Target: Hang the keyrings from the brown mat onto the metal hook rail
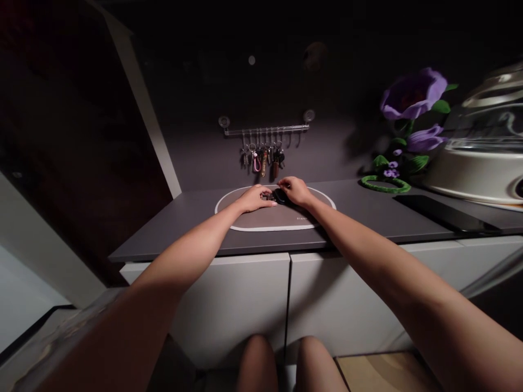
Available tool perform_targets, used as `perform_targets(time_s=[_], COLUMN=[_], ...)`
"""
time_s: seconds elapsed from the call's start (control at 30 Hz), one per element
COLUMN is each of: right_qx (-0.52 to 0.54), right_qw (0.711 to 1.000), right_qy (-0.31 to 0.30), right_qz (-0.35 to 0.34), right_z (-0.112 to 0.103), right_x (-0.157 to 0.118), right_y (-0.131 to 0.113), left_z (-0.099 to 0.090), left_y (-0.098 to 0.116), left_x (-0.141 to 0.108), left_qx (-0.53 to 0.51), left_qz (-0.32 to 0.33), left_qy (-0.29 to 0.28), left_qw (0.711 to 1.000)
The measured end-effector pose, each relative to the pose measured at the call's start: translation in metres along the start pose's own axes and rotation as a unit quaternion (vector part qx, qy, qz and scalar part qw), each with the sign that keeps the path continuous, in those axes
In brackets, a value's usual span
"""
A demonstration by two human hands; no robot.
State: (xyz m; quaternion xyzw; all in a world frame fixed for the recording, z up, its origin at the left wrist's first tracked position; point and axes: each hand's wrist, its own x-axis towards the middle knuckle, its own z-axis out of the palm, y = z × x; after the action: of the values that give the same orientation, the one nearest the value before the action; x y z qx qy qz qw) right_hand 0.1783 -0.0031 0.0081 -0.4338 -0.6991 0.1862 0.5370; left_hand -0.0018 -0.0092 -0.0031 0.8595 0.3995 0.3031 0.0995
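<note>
An oval brown mat (261, 220) with a white border lies on the dark counter. Over its middle, my left hand (256, 199) curls its fingers around the left side of a small dark bunch that looks like keys (268, 197). Just to the right, my right hand (295, 190) is closed, with its fingertips at a black object (280, 196) beside the bunch. The fingers partly cover both things. Behind my hands, several keys (263, 155) with a pink loop and brown tags hang from a clear hook rail (267, 130) on the wall.
Purple artificial flowers (414, 93) with a green ring base stand at the right rear. Next to them is a white appliance (478, 169) with a clear dome. A flat black slab (443, 213) lies at the right. White cabinet doors (245, 305) are below the counter (163, 228).
</note>
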Motion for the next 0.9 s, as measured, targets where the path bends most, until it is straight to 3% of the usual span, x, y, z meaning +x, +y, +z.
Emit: perform_targets(time_s=[0.27, 0.43, 0.53, 0.7, 0.9], right_qx=[-0.060, -0.122, -0.198, -0.265, -0.271], right_qw=[0.997, 0.991, 0.977, 0.959, 0.957], right_qy=[-0.020, -0.036, -0.061, -0.083, -0.084], right_qz=[-0.034, -0.039, -0.050, -0.059, -0.066], right_z=[0.004, 0.003, 0.002, 0.003, 0.004], right_x=[0.005, 0.004, 0.003, 0.003, 0.006], right_y=[0.004, 0.001, -0.002, -0.004, -0.003], left_z=[-0.004, -0.005, -0.003, 0.003, 0.006], left_y=[-0.002, -0.005, -0.008, -0.009, -0.005], left_x=[0.001, 0.001, 0.004, 0.010, 0.014], left_qx=[-0.021, -0.003, 0.010, -0.119, -0.297], left_qz=[0.024, -0.001, -0.039, -0.121, -0.199], left_qy=[-0.044, -0.009, 0.041, 0.101, 0.157], left_qw=[0.999, 1.000, 0.998, 0.980, 0.921])
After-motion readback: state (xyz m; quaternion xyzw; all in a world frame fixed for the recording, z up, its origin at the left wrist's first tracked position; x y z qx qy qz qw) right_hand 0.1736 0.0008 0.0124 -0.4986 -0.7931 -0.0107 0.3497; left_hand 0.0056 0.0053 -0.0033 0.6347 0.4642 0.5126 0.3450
